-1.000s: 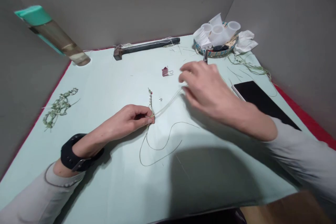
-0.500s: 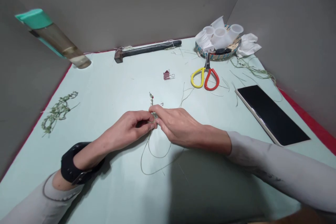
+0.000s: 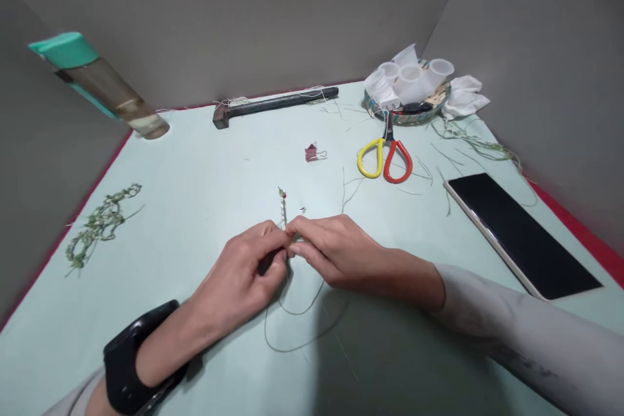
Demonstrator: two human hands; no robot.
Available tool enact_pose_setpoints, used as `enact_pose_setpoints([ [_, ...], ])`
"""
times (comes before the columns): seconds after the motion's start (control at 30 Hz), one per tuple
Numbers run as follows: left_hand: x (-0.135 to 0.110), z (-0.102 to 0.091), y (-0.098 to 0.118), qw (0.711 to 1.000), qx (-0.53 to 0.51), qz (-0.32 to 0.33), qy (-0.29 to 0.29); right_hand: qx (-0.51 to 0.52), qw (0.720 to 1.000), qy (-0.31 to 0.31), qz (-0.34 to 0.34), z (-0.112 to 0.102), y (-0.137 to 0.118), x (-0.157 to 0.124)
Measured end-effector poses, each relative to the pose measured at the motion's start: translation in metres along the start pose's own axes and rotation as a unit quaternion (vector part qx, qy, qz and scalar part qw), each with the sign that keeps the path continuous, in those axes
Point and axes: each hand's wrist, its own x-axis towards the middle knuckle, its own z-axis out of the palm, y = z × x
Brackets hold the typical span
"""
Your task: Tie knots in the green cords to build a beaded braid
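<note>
My left hand (image 3: 251, 263) and my right hand (image 3: 336, 248) meet at the middle of the table, thumbs and forefingers pinched together on thin green cord (image 3: 292, 350). Loops of that cord hang down toward me below the fingers. Just beyond the fingertips lies a short beaded braid (image 3: 283, 207), pale with a red spot near its far end; its near end runs in under my fingers. The exact knot or crossing between the fingertips is hidden. A tiny shiny piece (image 3: 303, 209) lies right of the braid.
Scissors (image 3: 373, 159) and a binder clip (image 3: 314, 153) lie beyond my hands. A hammer (image 3: 277, 104) rests along the back edge. The bottle (image 3: 112, 94) and tangled green braid (image 3: 102, 224) are left; the phone (image 3: 521, 234), cord scraps (image 3: 480, 143) and basket of cups (image 3: 409, 118) are right.
The view has tilted up slightly, so everything sits lower. My left hand has turned, its fingers closing nearer to my right fingertips, and the cord loop between them no longer shows.
</note>
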Motion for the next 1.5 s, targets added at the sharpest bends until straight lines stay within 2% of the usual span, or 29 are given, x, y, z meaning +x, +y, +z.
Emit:
enact_pose_setpoints([
  [0.27, -0.007, 0.008, 0.010, 0.997, 0.022, -0.010, 0.077, 0.025, 1.000, 0.007, -0.001, 0.003, 0.004, 0.000],
  [0.57, -0.008, 0.018, 0.000, 0.986, 0.074, 0.042, 0.144, 0.010, 0.999, 0.034, -0.012, 0.002, 0.003, 0.000],
  [0.7, -0.012, 0.020, 0.001, 0.979, 0.097, 0.042, 0.174, 0.015, 0.999, 0.034, -0.012, 0.003, 0.005, 0.000],
  [0.83, -0.016, 0.019, 0.003, 0.982, 0.083, 0.011, 0.170, 0.024, 0.999, 0.019, -0.020, 0.003, 0.007, 0.001],
  [1.07, -0.021, 0.013, 0.013, 0.991, -0.019, -0.068, 0.111, 0.051, 0.999, 0.014, -0.004, -0.005, 0.005, 0.003],
  [1.2, -0.032, -0.006, 0.022, 0.993, -0.057, -0.093, 0.055, 0.074, 0.997, 0.014, 0.012, -0.007, 0.005, 0.003],
  [1.33, -0.048, -0.050, 0.011, 0.995, 0.003, -0.098, 0.024, 0.099, 0.995, 0.017, 0.027, -0.007, 0.006, 0.003],
  [1.37, -0.052, -0.064, 0.005, 0.994, 0.044, -0.091, 0.028, 0.105, 0.994, 0.018, 0.028, -0.007, 0.006, 0.003],
  [1.4, -0.054, -0.077, -0.001, 0.983, 0.166, -0.072, 0.038, 0.111, 0.993, 0.021, 0.029, -0.007, 0.006, 0.002],
  [1.5, -0.055, -0.104, -0.016, 0.953, 0.278, -0.084, 0.080, 0.126, 0.991, 0.032, 0.027, -0.006, 0.005, 0.001],
])
